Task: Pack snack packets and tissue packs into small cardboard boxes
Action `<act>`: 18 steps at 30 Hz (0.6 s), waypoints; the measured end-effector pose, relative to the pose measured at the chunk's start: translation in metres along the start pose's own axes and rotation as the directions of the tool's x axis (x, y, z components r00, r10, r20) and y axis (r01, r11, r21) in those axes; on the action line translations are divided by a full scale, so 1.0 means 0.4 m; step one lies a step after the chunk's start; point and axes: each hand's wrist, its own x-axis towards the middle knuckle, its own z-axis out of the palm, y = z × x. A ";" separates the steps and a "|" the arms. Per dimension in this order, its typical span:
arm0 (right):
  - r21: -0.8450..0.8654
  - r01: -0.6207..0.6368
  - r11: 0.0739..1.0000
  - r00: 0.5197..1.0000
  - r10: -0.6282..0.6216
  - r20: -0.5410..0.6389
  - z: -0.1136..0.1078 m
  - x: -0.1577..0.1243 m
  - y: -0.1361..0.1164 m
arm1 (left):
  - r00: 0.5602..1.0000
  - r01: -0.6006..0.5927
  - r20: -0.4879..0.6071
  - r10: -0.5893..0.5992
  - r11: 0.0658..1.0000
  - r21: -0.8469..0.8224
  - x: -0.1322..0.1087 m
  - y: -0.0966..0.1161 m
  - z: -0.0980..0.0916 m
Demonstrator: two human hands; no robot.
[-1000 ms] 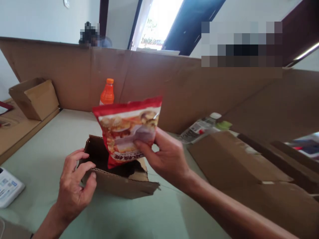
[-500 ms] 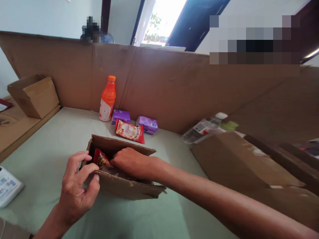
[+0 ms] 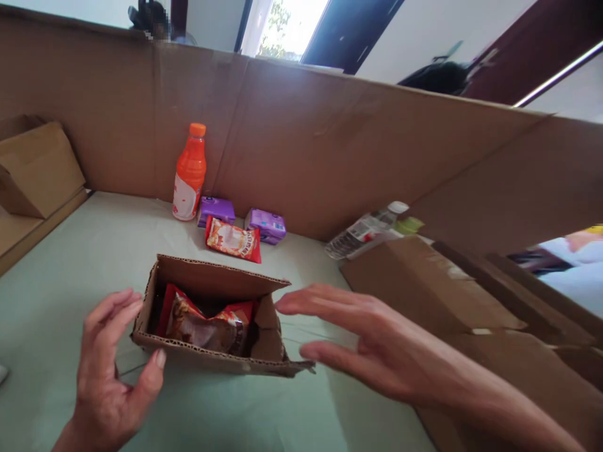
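Observation:
In front of me an open-topped cardboard box [image 3: 211, 358] rests on the pale green cloth. Inside it lies a red snack packet [image 3: 207, 323] with a clear window showing brown contents. My left hand [image 3: 110, 370] is beside the box's left end, thumb and fingers apart, holding nothing. At the right end, my right hand [image 3: 358, 339] has its fingers stretched toward the box's torn edge, also holding nothing; whether its fingertips touch the cardboard I cannot tell. A second red snack packet [image 3: 233, 238] lies behind the box, leaning against two purple packs [image 3: 266, 226].
An orange bottle [image 3: 190, 172] stands by the tall cardboard wall [image 3: 330, 144]. A clear plastic bottle [image 3: 365, 232] lies tilted at the right, near larger cardboard boxes [image 3: 452, 289]. Another small carton [image 3: 42, 169] sits at far left.
My right hand has come out of the box and moved to its right end, leaving the snack packet inside. My left hand has drawn back from the box's left rim. The view has tilted down.

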 end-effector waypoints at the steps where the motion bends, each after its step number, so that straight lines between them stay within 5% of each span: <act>1: 0.009 -0.014 1.000 1.000 0.015 -0.018 0.010 -0.028 0.006 | 0.999 0.018 0.037 -0.017 1.000 -0.006 -0.003 -0.005 -0.002; 8: 0.151 -0.055 0.987 0.989 0.074 -0.125 0.113 -0.105 0.009 | 0.979 -0.041 0.203 0.018 0.993 0.110 0.022 -0.004 -0.026; 15: 0.102 -0.224 0.969 0.873 0.246 -0.420 0.198 -0.067 0.047 | 0.989 0.032 0.131 -0.063 0.974 0.224 0.031 -0.007 -0.007; 18: 0.126 -0.176 0.976 0.894 0.212 -0.396 0.228 -0.050 0.070 | 0.992 -0.027 0.130 0.000 0.977 0.211 0.044 0.000 0.007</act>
